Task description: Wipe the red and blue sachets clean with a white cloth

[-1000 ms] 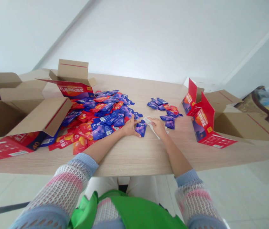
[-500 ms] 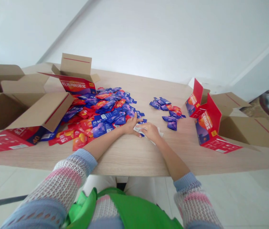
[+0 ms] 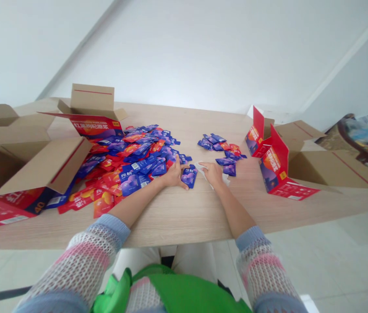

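Sachets [image 3: 138, 163] lie in two heaps on a pale wood-grain table [image 3: 177, 217], blue-purple ones mixed with red-orange ones. The larger heap, on the left, holds far too many to count. The smaller heap [image 3: 221, 150], to the right, holds roughly twenty, though they overlap too much for an exact figure.

Two hands rest on the table between the heaps. The left hand [image 3: 174, 174] is open and palm down, with its fingers spread and no grip on anything. Its fingertips sit at the edge of the big heap, just beside one lone blue-purple sachet [image 3: 189, 177]. The right hand [image 3: 213, 173] lies nearly flat, with its fingers reaching left over a crumpled white strip [image 3: 205, 170] of paper or film. Whether it has hold of the strip, I cannot tell. The lone sachet sits between the two hands, not quite touching the right one.

Four red-printed cartons with kraft flaps stand open, two on the left [image 3: 92, 124] and two on the right [image 3: 276, 167]. More kraft flaps crowd the far-left edge. Two striped openwork knit sleeves [image 3: 84, 261] cover the forearms, and a green bag [image 3: 184, 293] sits on the lap.
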The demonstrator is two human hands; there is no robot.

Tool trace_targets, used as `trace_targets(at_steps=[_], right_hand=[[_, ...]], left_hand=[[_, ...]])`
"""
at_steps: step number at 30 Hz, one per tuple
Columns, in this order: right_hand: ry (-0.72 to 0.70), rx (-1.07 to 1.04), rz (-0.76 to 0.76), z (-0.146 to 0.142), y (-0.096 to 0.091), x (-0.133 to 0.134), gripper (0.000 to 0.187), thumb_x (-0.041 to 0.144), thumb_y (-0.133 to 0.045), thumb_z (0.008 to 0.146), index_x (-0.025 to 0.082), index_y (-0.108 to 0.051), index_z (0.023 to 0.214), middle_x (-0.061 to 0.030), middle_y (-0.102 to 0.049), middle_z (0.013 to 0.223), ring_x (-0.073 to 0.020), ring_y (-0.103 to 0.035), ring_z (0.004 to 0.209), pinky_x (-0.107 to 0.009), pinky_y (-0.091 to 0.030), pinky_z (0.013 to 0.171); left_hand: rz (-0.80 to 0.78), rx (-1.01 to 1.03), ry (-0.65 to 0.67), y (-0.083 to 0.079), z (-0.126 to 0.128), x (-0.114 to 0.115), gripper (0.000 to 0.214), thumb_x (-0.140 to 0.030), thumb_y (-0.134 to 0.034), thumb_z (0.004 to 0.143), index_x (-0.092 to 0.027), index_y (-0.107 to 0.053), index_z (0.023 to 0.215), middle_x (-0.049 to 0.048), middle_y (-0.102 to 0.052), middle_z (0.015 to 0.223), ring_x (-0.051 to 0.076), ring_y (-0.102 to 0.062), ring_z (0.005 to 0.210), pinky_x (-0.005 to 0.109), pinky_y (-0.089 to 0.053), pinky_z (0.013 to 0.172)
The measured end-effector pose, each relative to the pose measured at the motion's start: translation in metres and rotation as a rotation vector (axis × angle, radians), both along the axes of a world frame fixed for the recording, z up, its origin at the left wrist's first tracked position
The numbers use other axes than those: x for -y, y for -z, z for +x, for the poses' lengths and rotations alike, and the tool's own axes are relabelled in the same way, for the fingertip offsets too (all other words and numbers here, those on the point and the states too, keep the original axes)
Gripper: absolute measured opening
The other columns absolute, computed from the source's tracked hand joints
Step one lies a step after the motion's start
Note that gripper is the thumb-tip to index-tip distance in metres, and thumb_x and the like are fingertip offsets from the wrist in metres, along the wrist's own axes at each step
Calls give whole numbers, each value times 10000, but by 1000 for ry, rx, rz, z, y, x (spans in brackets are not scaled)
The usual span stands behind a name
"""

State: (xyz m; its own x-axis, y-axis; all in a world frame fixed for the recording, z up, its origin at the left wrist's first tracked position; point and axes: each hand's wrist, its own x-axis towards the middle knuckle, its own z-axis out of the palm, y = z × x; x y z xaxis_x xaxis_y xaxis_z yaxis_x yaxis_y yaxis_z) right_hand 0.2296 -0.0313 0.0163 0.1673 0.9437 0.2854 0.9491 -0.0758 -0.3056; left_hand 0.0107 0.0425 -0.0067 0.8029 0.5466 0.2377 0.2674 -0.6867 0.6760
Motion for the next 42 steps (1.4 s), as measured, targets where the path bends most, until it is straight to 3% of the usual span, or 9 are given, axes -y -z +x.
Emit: trace_targets(at_steps=[7,11,17,20,25,29,33,36,42], right_hand=[[-303,-84,105,-24,-25,29,488,298,-590,860,325,-503,1340,-9,-642,1211,-186,-607,1045,-273,-434,916],[-466,-60,-3,-43,-21,31,374,326,-636,834,369,-616,1205,29,-691,1100,-177,-627,999,-252,-441,868],[-94,46,-27,-49,-1,20,332,280,-593,861,347,-635,1183,-33,-691,1086,-215,-618,992,-293,-449,829],[-37,118,-26,-43,3,13,352,228,-541,882,330,-622,1209,-54,-695,1052,-216,-603,964,-287,-448,797],[56,174,-10,-29,6,2,352,188,-453,910,299,-641,1186,-83,-691,1020,-212,-589,918,-284,-442,753],[96,123,31,-12,6,-2,351,183,-487,883,290,-643,1179,-68,-684,1040,-211,-573,949,-294,-430,806],[13,58,155,-2,-5,3,308,175,-476,882,248,-690,1091,-47,-669,1092,-219,-534,1019,-314,-403,898],[-118,-15,178,-12,-13,12,293,199,-469,904,253,-695,1082,-27,-664,1105,-198,-542,1017,-299,-400,918],[-432,44,-57,-54,-12,25,286,205,-514,899,344,-710,1054,-11,-659,1038,-179,-551,991,-264,-414,869]], left_hand=[[16,4,-20,6,-1,-2,1623,-649,-800,432,-9,390,1332,298,-418,1377,361,-161,1407,502,-99,1107],[62,12,11,7,-2,-2,1567,-670,-770,476,-56,364,1365,268,-448,1365,348,-285,1367,496,-142,1102],[1,-207,-74,7,-2,-9,1509,-695,-777,399,-100,77,1491,279,-295,1462,436,-149,1388,545,-131,1090],[-12,-257,-68,8,-1,-14,1488,-689,-788,367,-97,-29,1501,281,-202,1500,469,-116,1382,570,-104,1087],[2,-180,-42,12,-1,-15,1322,-679,-787,392,-212,-215,1488,188,-170,1541,465,-94,1390,586,-61,1090],[-4,-71,-42,12,-5,-7,1414,-664,-783,439,-162,-5,1508,197,-326,1482,398,-96,1412,541,-60,1111],[3,-13,-12,7,-6,-3,1539,-662,-780,450,-72,242,1437,232,-405,1422,370,-126,1411,528,-46,1112],[-12,-15,-12,4,-5,-2,1571,-648,-800,416,-62,242,1435,238,-402,1422,380,-145,1405,517,-48,1116],[-29,-7,-32,-1,-4,4,1533,-638,-805,422,-94,176,1468,222,-430,1404,383,-237,1380,499,-103,1113]])
